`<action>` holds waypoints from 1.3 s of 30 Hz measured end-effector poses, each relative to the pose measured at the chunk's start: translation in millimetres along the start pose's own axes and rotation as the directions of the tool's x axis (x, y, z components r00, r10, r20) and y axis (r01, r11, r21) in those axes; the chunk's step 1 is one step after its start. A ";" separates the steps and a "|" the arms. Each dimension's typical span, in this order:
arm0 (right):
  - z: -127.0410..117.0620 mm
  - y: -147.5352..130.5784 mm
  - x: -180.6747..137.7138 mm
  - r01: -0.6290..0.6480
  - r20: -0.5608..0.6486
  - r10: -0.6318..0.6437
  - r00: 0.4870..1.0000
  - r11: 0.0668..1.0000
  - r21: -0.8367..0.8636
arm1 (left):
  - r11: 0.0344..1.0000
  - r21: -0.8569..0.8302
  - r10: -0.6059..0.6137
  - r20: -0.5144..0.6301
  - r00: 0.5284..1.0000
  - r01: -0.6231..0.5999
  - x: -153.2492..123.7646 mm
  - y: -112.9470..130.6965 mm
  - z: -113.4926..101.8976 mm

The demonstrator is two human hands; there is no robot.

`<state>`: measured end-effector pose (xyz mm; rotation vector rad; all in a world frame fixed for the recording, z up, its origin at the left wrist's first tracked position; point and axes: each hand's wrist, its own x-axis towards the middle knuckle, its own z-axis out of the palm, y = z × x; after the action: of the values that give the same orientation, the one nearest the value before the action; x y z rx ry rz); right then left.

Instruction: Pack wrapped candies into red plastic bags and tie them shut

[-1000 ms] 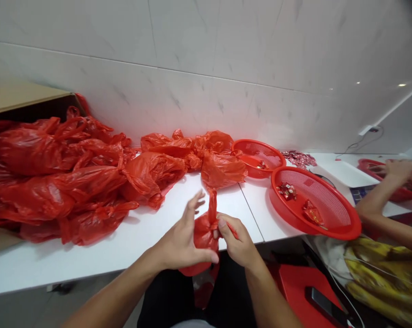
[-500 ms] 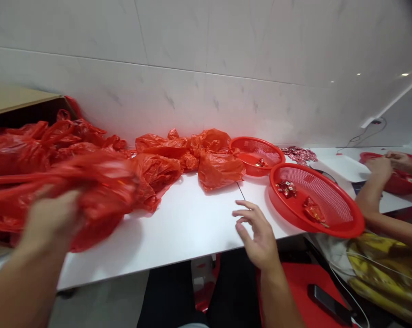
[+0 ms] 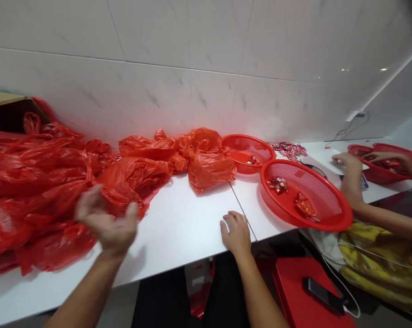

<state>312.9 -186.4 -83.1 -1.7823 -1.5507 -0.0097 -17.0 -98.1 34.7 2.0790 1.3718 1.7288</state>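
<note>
My left hand [image 3: 108, 223], a little blurred, is raised over the table edge with fingers apart and nothing in it. Just beyond it lies a heap of red plastic bags [image 3: 38, 182] on the left. My right hand [image 3: 237, 232] rests on the white table [image 3: 188, 214], its fingers loosely curved and holding nothing. A filled red bag [image 3: 211, 171] stands farther back by the wall. To the right of my right hand, a large red basket [image 3: 301, 182] has a few small red-and-gold wrapped packets [image 3: 277, 185] inside.
Behind the large basket is a smaller red basket [image 3: 248, 141]. Small red-and-white pieces [image 3: 289, 150] lie near the wall. At right, a co-worker's hands [image 3: 386, 157] are over another red basket [image 3: 371, 171]. A phone [image 3: 323, 296] lies on a red stool [image 3: 291, 278] below.
My left hand has let go of a red plastic bag, which now lies in the left heap. My right hand has come down onto the table. The view has shifted slightly.
</note>
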 end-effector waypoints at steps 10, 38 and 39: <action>0.3 -2.7 1.5 -0.038 -0.013 0.038 0.999 0.999 0.025 | 0.993 -0.013 0.109 0.462 0.880 -0.117 82.9 8.7 127.6; 4.0 -1.1 1.0 -0.038 -0.024 0.039 0.999 0.999 0.021 | 0.950 0.274 -0.034 0.562 0.827 -0.147 85.3 -24.6 172.0; 4.8 -0.4 0.7 -0.038 -0.028 0.038 0.999 0.999 0.019 | 0.948 0.274 -0.029 0.579 0.815 -0.161 84.7 -23.5 170.7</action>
<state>310.6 -183.2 -86.0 -1.7899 -1.4920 -0.0026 106.7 48.4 23.6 2.5411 1.4327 0.7841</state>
